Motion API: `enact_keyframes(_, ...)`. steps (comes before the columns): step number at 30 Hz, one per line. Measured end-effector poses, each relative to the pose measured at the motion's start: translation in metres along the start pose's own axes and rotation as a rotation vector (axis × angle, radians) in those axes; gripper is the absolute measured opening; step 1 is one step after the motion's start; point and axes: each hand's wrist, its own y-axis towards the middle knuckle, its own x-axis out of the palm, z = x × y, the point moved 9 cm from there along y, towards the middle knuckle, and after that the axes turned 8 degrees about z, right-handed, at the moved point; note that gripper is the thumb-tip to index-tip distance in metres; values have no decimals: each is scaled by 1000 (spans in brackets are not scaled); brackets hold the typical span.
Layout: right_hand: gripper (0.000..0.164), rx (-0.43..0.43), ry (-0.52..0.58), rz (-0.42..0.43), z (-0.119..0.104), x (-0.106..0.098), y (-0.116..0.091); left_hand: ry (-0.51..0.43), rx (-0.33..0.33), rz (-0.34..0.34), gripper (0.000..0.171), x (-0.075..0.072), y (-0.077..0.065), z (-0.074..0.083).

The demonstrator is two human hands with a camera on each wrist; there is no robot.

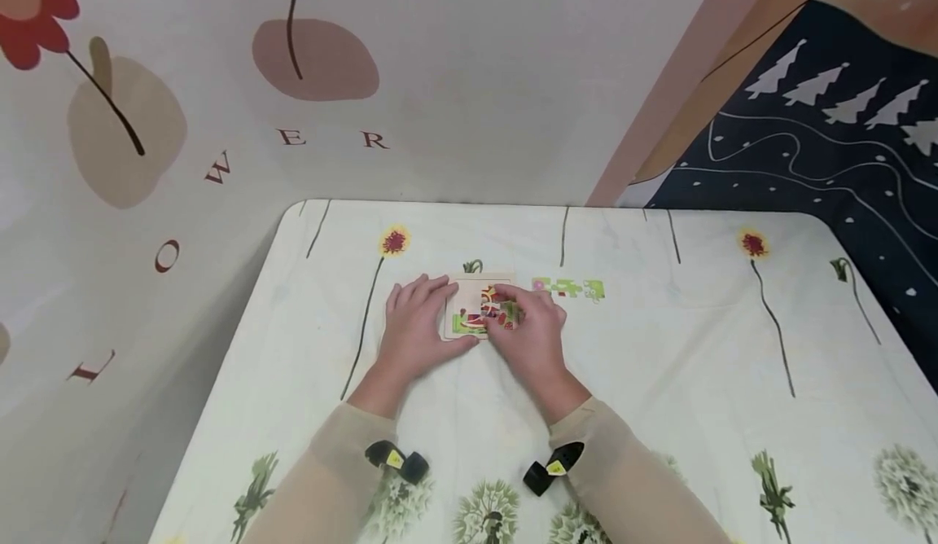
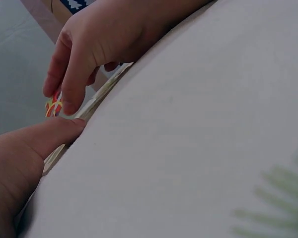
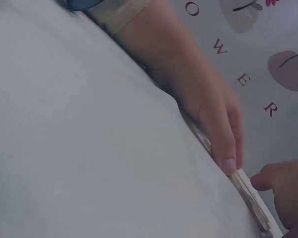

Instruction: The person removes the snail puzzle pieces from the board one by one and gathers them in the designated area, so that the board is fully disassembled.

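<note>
A small jigsaw puzzle board with a pale frame lies on the table, partly filled with red and green pieces. My left hand holds it at the left side, fingers by the left edge and thumb along the near edge. In the left wrist view my right hand pinches a colourful puzzle piece between thumb and fingers, tilted up over the board. From above, that right hand covers the board's right part. The right wrist view shows the left thumb against the board's edge.
Several loose green puzzle pieces lie on the table right of the board, beyond my right hand. A white tablecloth printed with flowers covers the table. Behind it hangs a pale printed cloth.
</note>
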Motion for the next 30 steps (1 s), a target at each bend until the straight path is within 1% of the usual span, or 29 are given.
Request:
enact_keyframes(6,45,-28,0,12,11,-20,-1,-3,-11,-12,93,3,0,1)
enact_keyframes(10,46,-5,-12,31,21,-30,-1,4,-19,-18,93,3,0,1)
enact_keyframes(14,50,25,7,61,30,-42,-1,0,-22,-14,93,2,-1,0)
enact_keyframes(18,49,37,16,100,40,-56,0,-5,-18,-8,93,2,-1,-1)
enact_keyframes(21,46,28,11,118,45,-65,2,-10,-16,-4,93,1,-1,-1)
enact_keyframes(26,47,12,28,103,51,-74,3,-19,-17,-7,92,1,0,-1)
enact_keyframes(30,48,47,-13,81,59,-80,2,-20,-21,-14,90,1,0,0)
